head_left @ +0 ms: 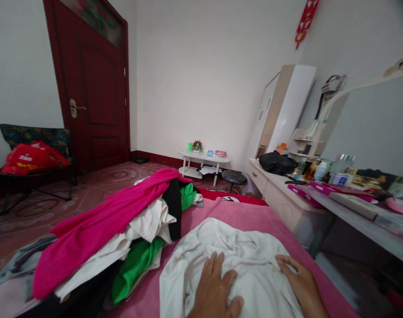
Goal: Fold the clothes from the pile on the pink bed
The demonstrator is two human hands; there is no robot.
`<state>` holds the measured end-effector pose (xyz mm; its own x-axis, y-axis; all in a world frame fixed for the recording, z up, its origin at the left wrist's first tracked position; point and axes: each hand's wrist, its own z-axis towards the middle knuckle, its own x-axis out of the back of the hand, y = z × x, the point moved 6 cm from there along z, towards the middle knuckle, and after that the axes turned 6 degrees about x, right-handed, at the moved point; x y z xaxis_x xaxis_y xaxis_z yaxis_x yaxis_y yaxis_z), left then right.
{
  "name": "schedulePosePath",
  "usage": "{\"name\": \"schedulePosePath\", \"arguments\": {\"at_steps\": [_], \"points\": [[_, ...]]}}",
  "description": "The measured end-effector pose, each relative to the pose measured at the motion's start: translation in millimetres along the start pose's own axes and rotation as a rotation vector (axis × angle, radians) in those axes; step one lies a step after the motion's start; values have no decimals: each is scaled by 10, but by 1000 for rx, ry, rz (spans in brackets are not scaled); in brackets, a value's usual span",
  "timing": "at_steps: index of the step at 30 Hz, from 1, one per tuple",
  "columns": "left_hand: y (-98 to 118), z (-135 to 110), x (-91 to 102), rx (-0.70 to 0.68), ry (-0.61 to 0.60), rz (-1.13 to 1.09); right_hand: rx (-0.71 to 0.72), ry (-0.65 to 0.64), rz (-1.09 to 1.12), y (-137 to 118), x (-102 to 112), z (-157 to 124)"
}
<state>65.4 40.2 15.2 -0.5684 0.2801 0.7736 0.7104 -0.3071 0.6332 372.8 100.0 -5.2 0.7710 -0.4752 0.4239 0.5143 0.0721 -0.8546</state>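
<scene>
At six o'clock on the pink bed (251, 216): white garment (254, 265), likely light, soft, slack; best held by edges. Left hand (216, 285) open, atop; right hand (297, 276) at three-o'clock edge, pinch uncertain.

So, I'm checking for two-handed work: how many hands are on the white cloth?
2. The left hand rests on the white cloth; the right hand touches it near its right edge.
</scene>
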Motion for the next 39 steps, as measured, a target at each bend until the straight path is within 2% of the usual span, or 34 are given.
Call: {"name": "schedulePosePath", "arguments": {"at_steps": [8, 16, 31, 39], "points": [[51, -97, 91, -4, 86, -32, -3, 12, 26, -53, -1, -34], [56, -121, 79, 2, 90, -34, 0, 19, 33, -118, 3, -62], [98, -167, 137, 10, 121, -34, 0, 32, 27, -47, 0, -27], [143, -161, 147, -2, 126, 20, 41, 57, 61, -133, -10, -64]]}}
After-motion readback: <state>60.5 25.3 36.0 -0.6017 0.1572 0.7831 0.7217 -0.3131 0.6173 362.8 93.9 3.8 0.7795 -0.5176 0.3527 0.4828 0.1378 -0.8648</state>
